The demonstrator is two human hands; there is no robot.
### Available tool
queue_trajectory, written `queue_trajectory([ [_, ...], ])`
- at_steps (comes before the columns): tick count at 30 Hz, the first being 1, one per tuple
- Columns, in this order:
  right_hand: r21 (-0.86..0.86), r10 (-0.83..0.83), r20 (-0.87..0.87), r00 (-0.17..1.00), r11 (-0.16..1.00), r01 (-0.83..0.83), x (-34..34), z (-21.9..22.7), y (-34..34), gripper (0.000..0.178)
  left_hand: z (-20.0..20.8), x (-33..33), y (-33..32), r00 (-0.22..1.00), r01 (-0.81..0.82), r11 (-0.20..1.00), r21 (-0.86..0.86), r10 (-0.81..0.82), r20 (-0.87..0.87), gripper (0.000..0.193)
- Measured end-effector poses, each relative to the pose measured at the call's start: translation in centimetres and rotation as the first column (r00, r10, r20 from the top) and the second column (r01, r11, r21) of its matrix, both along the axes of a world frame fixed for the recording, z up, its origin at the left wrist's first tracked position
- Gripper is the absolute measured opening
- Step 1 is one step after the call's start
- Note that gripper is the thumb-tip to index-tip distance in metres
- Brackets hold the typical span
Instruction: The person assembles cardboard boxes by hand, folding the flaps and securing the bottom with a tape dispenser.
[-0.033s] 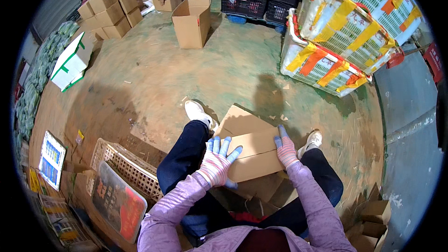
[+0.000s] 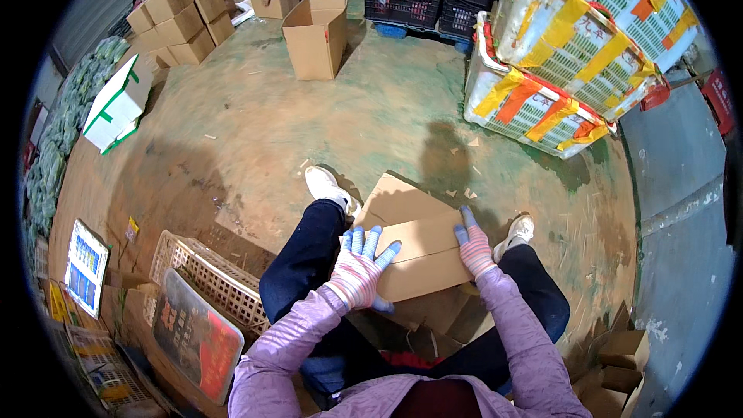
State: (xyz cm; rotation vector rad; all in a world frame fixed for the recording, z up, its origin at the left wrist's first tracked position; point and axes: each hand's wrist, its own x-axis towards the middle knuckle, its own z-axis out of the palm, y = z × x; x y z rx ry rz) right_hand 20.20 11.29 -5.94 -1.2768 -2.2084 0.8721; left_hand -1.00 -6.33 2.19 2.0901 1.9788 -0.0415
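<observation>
– Where is the corrugated cardboard carton [image 2: 422, 271] placed?
– It is seen between the dark-trousered legs, in front of the body, with a seam running across its upper face. More cardboard is visible beneath it; what its weight is borne by cannot be told.

– And how is it being handled by the left hand [image 2: 357, 271]?
– The fingers are spread wide in a striped knit glove with blue fingertips, and the hand is laid over the carton's left end, with no grip closed around it.

– The right hand [image 2: 474, 244]?
– It is gloved alike and set along the carton's right edge, its visible fingers stretched out nearly straight. The thumb is not clearly shown, so whether the edge is pinched cannot be told.

– What is found nearby?
– By the left leg, a beige plastic basket [image 2: 165, 254] is seen, with a dark and red printed panel [image 2: 193, 325] leaned against it. Ahead, a tall open-topped carton [image 2: 313, 46] is stood on the floor [image 2: 263, 124]. At the right, white slotted crates [image 2: 534, 120] bound with yellow and orange tape are stacked.
</observation>
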Motion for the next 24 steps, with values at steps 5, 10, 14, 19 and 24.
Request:
queue_trajectory([
  [5, -0.347, -0.491, -0.281, 0.824, 0.853, 0.390, 3.5, -5.6, 0.0, 0.028, 0.1, 0.0, 0.3, 1.000, -0.024, 0.999, -0.045, 0.024, -0.010, 0.115],
  [10, -0.131, -0.216, 0.701, 0.680, 0.898, 0.420, 6.7, -13.1, -4.0, 0.038, 0.8, 0.3, 0.7, 0.999, -0.010, 0.997, -0.072, 0.008, -0.033, 0.112],
  [14, -0.026, -0.386, 0.715, 0.582, 0.818, 0.575, 6.8, -16.1, -4.8, 0.036, 0.4, 0.3, 0.7, 1.000, -0.012, 0.999, -0.042, 0.011, -0.026, 0.113],
  [19, -0.019, -0.360, 0.672, 0.647, 0.865, 0.502, 6.9, -17.1, -4.5, 0.034, 0.9, 0.4, 1.1, 0.997, -0.024, 0.990, -0.141, 0.014, -0.071, 0.110],
  [24, -0.525, -0.709, -0.007, 0.706, 0.603, 0.601, 9.9, -15.6, 1.6, 0.028, 1.2, 0.4, 0.9, 0.997, -0.010, 0.992, -0.128, 0.001, -0.074, 0.110],
])
